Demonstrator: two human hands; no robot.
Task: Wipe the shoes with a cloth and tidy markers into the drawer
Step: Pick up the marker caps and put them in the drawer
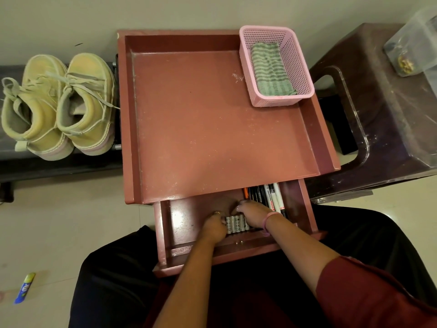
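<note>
Markers (264, 204) lie in the pulled-out drawer (305, 209), packed along its right half; the left half is bare. Both hands reach in: left hand (214, 227) and right hand (251, 214) curl over a row of white markers, though whether they grip any I cannot tell. Shoes (59, 107) sit on a dark rack left of the red table (212, 126), the cloth (270, 69) folded in a pink basket (300, 74) at its far right corner. A brown stool (378, 114) stands close on the right.
</note>
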